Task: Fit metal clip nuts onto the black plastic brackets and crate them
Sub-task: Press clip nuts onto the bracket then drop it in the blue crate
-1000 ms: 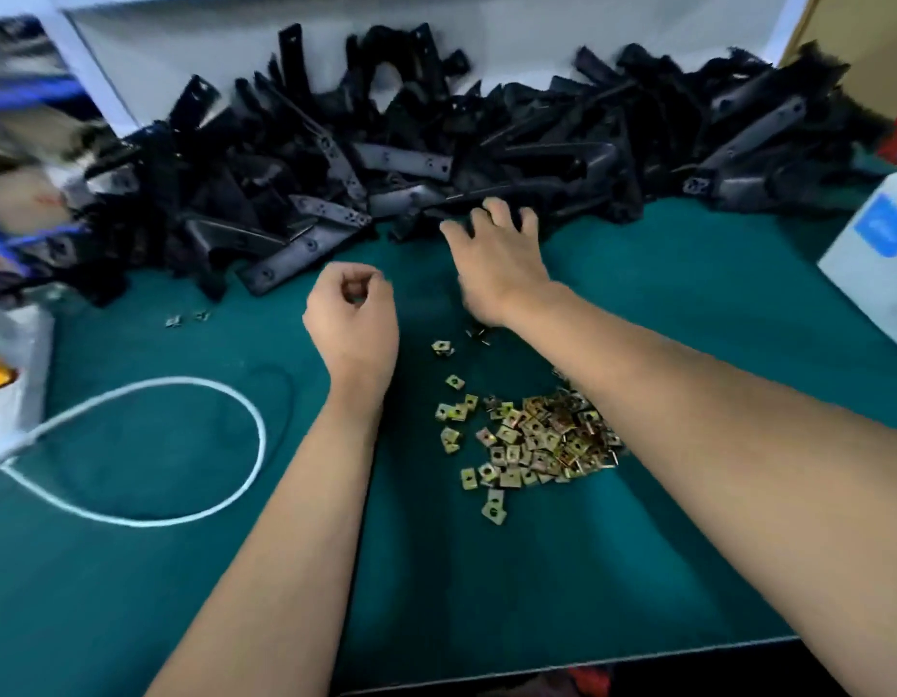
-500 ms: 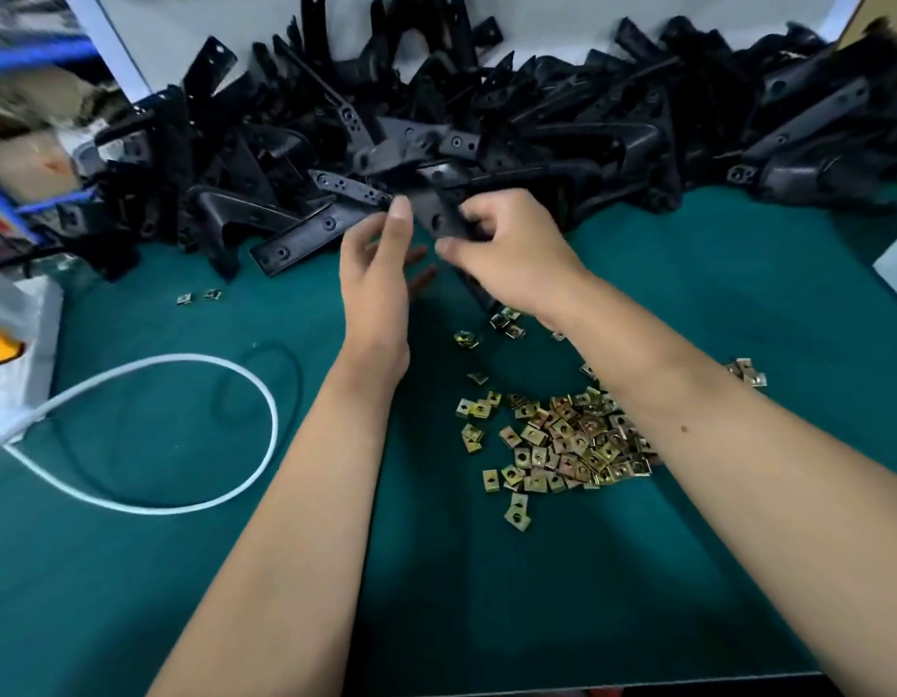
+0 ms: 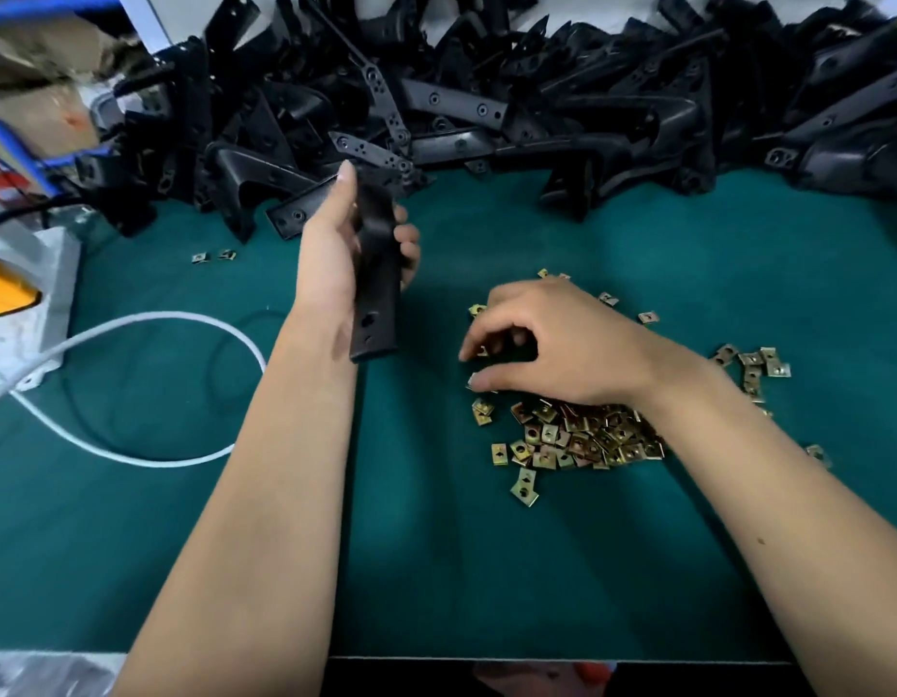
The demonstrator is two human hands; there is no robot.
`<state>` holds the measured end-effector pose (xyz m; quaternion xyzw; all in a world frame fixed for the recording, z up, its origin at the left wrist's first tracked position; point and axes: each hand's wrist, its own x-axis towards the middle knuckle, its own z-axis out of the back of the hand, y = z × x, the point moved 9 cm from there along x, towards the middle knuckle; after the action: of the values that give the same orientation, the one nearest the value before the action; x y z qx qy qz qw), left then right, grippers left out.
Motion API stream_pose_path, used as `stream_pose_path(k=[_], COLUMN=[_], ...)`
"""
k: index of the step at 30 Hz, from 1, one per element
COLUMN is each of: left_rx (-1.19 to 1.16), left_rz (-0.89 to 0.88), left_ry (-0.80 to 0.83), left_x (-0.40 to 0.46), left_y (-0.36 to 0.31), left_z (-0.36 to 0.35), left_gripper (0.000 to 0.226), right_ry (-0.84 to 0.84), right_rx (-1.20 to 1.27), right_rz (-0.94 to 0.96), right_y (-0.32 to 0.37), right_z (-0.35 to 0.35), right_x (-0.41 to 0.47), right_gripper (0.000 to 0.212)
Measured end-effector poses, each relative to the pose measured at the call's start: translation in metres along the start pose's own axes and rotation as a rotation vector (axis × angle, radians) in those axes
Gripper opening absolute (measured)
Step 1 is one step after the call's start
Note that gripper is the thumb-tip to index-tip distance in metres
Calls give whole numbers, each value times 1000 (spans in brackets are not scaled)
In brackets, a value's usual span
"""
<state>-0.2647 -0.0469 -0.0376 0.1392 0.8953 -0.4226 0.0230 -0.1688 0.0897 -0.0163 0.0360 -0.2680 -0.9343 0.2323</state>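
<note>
My left hand (image 3: 336, 254) wraps its fingers round a black bracket (image 3: 373, 274); it looks stiff and light, held mid-length. My right hand (image 3: 552, 344) curls over the clip nuts (image 3: 582, 437), fingers narrow, near one. They look small, hard, slippery: pinch the edges.

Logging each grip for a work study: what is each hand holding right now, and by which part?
The left hand grips a black bracket around its upper half. The right hand reaches into the clip nuts; whether it holds one cannot be told.
</note>
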Motion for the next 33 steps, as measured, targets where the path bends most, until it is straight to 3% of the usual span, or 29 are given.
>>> stream_pose_path(k=[3,7,11,18,24,33], left_rx=[44,141,192,298,455,468], left_rz=[44,136,185,172,139,137], left_ry=[4,49,105,319,493,514], left_x=[2,-1,-5,-12,-24,-28], left_y=[11,23,33,41,50,51], left_z=[-5,-10,-15,-33,-52,-56], left_gripper=[53,46,41,36,19,19], right_ry=[-6,10,-170,-603,-609,-626], right_rx=[-20,-27,76,755,1076,1035], right_rz=[31,17,-41,-206,-236,-243], right_y=[6,2,-10,-52,-57,-59], right_z=[-6,-11,7,41,36,36], right_x=[4,0,-4,-21,-21,-20], right_gripper=[13,12,11,6,11,14])
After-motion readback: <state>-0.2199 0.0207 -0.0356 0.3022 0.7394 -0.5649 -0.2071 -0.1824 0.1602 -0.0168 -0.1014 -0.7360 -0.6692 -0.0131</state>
